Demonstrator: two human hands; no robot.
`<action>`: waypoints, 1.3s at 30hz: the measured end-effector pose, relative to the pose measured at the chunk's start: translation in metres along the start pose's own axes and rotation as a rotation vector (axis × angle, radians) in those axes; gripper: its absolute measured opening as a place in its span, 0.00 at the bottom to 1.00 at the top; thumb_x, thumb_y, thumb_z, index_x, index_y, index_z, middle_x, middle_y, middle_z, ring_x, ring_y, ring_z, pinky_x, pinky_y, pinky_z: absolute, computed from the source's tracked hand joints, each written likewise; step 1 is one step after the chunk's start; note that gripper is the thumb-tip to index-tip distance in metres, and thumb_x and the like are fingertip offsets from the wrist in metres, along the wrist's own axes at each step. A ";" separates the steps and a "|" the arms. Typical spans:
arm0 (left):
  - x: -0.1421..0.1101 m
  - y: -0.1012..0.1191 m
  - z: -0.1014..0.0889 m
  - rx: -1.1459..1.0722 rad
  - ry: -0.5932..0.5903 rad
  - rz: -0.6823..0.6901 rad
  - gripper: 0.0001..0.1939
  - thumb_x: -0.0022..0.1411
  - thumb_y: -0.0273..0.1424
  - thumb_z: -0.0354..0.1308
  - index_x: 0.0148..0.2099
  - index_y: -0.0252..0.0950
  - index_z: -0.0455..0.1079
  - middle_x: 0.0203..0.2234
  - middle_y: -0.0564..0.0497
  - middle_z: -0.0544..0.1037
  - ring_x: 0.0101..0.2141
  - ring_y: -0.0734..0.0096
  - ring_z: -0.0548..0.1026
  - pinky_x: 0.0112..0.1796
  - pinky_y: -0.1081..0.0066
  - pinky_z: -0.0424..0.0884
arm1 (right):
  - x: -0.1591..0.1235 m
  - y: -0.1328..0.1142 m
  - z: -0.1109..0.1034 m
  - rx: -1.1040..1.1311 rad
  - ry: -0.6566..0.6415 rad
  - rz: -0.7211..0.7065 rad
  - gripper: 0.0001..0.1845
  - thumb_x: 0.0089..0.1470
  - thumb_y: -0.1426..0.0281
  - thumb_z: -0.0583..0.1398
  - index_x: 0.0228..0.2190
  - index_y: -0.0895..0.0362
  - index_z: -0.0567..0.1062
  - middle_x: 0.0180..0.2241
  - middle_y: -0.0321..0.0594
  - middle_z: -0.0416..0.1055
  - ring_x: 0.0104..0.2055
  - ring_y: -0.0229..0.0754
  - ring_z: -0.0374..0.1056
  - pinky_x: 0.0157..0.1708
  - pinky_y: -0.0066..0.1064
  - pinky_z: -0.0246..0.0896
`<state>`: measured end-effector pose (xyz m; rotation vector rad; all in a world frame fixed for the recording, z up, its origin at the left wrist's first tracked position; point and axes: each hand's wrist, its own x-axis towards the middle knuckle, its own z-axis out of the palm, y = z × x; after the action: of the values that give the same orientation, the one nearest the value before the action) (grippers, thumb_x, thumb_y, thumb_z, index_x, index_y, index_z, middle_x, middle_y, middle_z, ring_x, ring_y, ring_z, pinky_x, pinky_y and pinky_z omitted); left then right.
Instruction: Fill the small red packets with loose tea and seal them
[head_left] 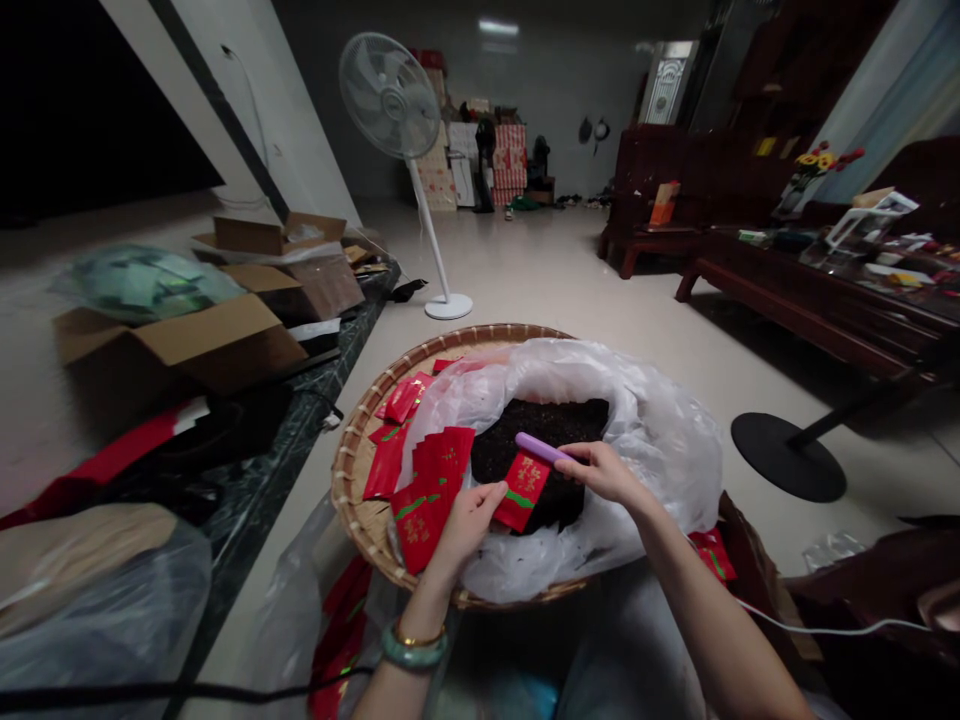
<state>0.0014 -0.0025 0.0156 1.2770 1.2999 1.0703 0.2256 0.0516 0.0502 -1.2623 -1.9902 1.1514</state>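
Red paper packet (523, 490) held over dark granular material (540, 440) in a translucent plastic bag (660, 470), placed so that spills would fall back in; the left hand (469, 525), fingers part-curled, grips its edge. Right hand (600, 475) pinches a purple scoop (541, 448). Further red packets (431, 490) lie on a woven bamboo tray (360, 470).

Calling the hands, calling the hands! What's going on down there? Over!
Left hand holding red packets. Right hand gripping purple tool over dark loose material. Plastic bag bunched around it, in woven bamboo tray.
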 end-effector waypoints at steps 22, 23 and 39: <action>0.012 -0.002 0.007 -0.079 0.171 -0.009 0.15 0.47 0.41 0.62 0.27 0.32 0.76 0.21 0.50 0.78 0.24 0.68 0.73 0.27 0.73 0.68 | -0.002 0.001 0.007 0.110 -0.081 0.049 0.19 0.52 0.59 0.58 0.38 0.60 0.77 0.26 0.36 0.71 0.25 0.36 0.62 0.24 0.24 0.55; 0.013 -0.003 0.008 -0.082 0.181 -0.001 0.15 0.47 0.41 0.61 0.27 0.32 0.76 0.21 0.50 0.78 0.24 0.68 0.73 0.27 0.73 0.68 | -0.002 0.002 0.006 0.105 -0.077 0.047 0.19 0.52 0.59 0.58 0.39 0.60 0.76 0.27 0.37 0.71 0.26 0.36 0.62 0.24 0.25 0.55; 0.009 -0.011 0.000 -0.225 0.337 -0.031 0.15 0.45 0.40 0.64 0.29 0.32 0.75 0.22 0.51 0.78 0.26 0.70 0.73 0.30 0.72 0.68 | -0.002 0.027 -0.008 -0.460 0.277 -0.042 0.14 0.55 0.60 0.57 0.35 0.55 0.78 0.32 0.47 0.75 0.37 0.48 0.64 0.38 0.36 0.57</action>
<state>-0.0001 0.0056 0.0043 0.9325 1.3939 1.4101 0.2448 0.0584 0.0314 -1.4959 -2.1173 0.4718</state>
